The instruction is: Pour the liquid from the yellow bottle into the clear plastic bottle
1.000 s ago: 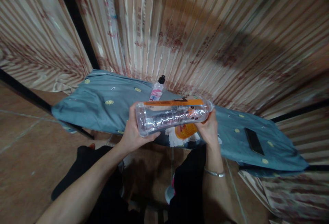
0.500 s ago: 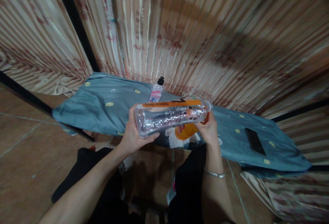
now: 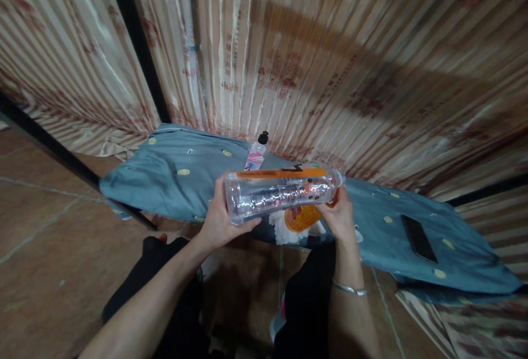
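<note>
A large clear plastic bottle point(image 3: 280, 194) with an orange label band lies sideways in the air between my hands. My left hand point(image 3: 223, 216) is closed around its base end. At the neck end, my right hand point(image 3: 338, 213) grips it, with the fingers partly hidden behind the plastic. Below and behind the bottle, an orange container point(image 3: 302, 218) rests on a crumpled white cloth point(image 3: 281, 231); the bottle covers part of it. A small clear bottle with a black cap and pink label point(image 3: 256, 154) stands just beyond.
The blue patterned cloth point(image 3: 165, 183) covers a low bench-like surface. A black phone point(image 3: 418, 238) lies on its right part. Black metal poles point(image 3: 138, 40) rise at the left, and a striped curtain point(image 3: 289, 73) hangs behind. My knees are under the front edge.
The view has shifted slightly, so everything sits a little further right and lower. Both hands keep the same hold on the large bottle.
</note>
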`<state>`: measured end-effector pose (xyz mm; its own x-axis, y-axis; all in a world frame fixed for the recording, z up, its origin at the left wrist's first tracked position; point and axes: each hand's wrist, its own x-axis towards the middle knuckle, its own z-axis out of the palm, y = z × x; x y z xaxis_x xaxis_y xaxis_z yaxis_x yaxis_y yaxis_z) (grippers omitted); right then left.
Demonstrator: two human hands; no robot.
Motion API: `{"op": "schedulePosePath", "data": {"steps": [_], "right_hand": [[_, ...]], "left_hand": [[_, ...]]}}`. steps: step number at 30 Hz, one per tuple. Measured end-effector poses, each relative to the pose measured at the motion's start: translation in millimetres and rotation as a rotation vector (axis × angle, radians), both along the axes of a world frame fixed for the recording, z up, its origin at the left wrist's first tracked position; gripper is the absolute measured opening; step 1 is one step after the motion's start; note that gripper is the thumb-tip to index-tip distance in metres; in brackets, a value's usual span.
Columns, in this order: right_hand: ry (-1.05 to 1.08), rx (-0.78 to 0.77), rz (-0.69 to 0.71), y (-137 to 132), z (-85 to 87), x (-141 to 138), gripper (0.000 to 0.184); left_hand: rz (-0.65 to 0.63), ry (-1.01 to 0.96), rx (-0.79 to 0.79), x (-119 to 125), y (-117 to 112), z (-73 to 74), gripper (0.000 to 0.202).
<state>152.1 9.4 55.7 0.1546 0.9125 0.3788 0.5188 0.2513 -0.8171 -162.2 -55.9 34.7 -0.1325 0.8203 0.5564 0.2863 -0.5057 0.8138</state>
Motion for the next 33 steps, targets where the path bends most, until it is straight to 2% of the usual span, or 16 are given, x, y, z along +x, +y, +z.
{"op": "schedulePosePath", "data": {"steps": [5, 11, 16, 20, 29, 33], "right_hand": [[-0.010, 0.017, 0.003, -2, 1.1, -1, 0.063], [-0.026, 0.056, -0.001, -5, 3.2, -5, 0.071], [0.003, 0.030, 0.030, -4, 1.3, -7, 0.059], [0.005, 0.037, 0.039, -5, 0.4, -9, 0.055], [0.001, 0.026, 0.011, -8, 2.5, -12, 0.071], [0.004, 0.039, 0.012, -7, 1.4, -12, 0.068]], "left_hand": [[0.000, -0.008, -0.018, 1, 0, -0.6, 0.109], [0.004, -0.010, -0.043, 0, -1, 0.3, 0.110], [0.012, -0.006, -0.007, -4, 0, -2.1, 0.111], [-0.012, 0.015, 0.028, -7, 0, -5.1, 0.104], [0.022, 0.039, -0.014, -11, -6, -7.8, 0.102], [0.030, 0.019, -0.031, -11, -6, -8.4, 0.102]]}}
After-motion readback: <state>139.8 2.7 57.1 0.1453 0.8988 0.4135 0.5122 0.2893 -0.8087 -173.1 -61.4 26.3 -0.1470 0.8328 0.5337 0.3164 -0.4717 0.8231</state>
